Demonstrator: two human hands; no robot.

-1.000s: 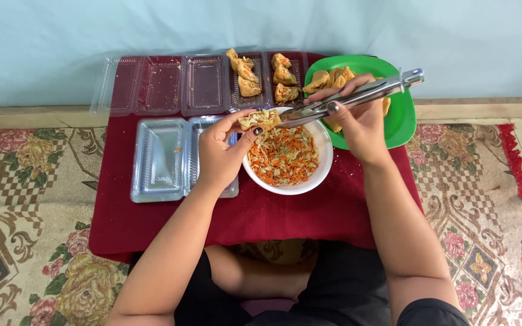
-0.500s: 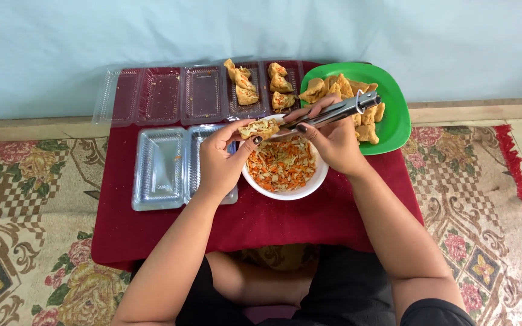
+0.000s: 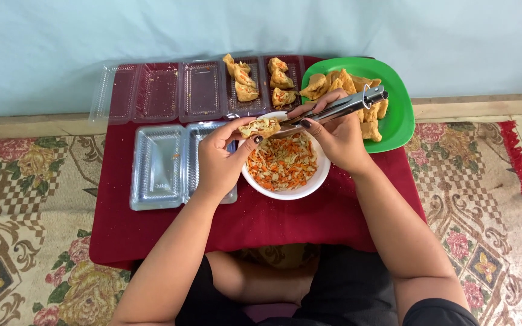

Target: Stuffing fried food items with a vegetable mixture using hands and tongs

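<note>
The left hand (image 3: 222,158) pinches a split fried tofu piece (image 3: 260,127) over the white bowl (image 3: 285,192) while the right hand (image 3: 336,136) clenches metal tongs (image 3: 333,110); it looks soft, oily, crumbly, best cradled by its sides

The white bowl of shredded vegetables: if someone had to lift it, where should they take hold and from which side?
Judging by its pose, grip the bowl at its bare near rim, coming from the person's side. The far rim lies under the left hand, the tofu piece and the tongs, and the filling is heaped in the middle.
</note>
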